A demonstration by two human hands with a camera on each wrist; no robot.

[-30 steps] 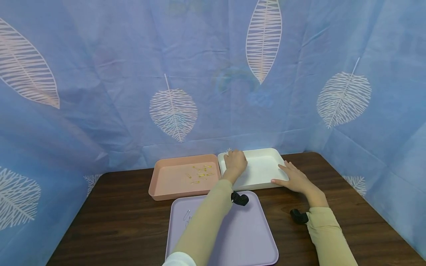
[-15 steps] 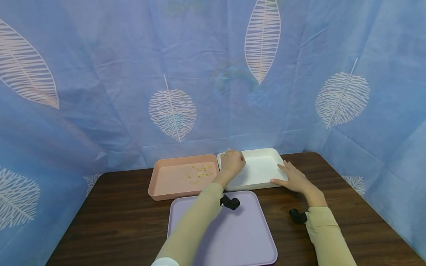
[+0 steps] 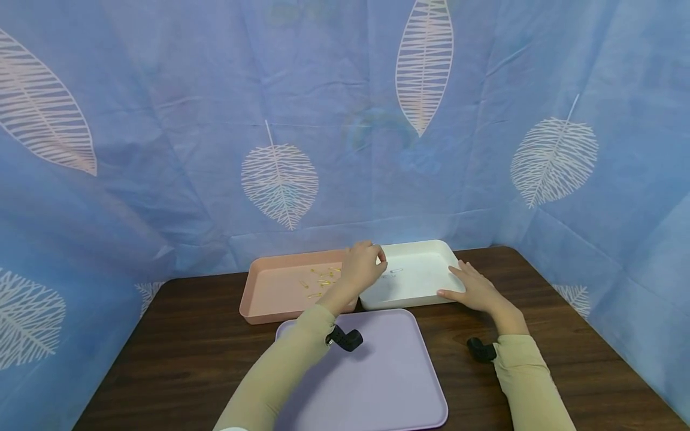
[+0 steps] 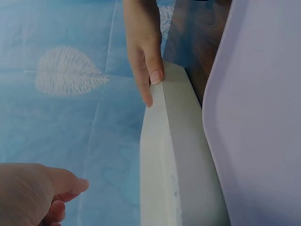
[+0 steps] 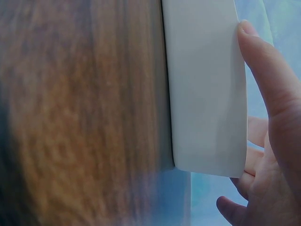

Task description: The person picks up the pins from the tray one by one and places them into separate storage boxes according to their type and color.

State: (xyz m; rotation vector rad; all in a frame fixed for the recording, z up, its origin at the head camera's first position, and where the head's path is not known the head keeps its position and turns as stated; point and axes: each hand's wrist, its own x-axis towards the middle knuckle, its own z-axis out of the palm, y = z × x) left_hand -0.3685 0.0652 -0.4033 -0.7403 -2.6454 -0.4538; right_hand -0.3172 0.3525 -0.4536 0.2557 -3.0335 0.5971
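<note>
My left hand (image 3: 362, 267) hovers over the meeting edges of the pink tray (image 3: 275, 293) and the white tray (image 3: 423, 281). Its fingers are loosely bent, and the left wrist view reveals nothing held between thumb and fingers. Silver safety pins (image 3: 396, 271) lie inside the white tray, just right of that hand. At the white tray's near right corner rests my right hand (image 3: 480, 288), fingers spread and fairly straight. In the right wrist view its thumb (image 5: 249, 35) touches the rim. Several gold safety pins (image 3: 325, 281) are scattered in the pink tray, partly covered by the left hand.
A flat lilac tray (image 3: 377, 371) lies in front of the other two, its left part hidden beneath the left forearm. All three stand on a dark wooden table (image 3: 162, 347). Behind hangs a blue curtain (image 3: 345, 179) with white leaf prints.
My left hand has drawn left from over the white tray toward the pink one, uncovering silver safety pins in the white tray. The right hand stays at the corner.
</note>
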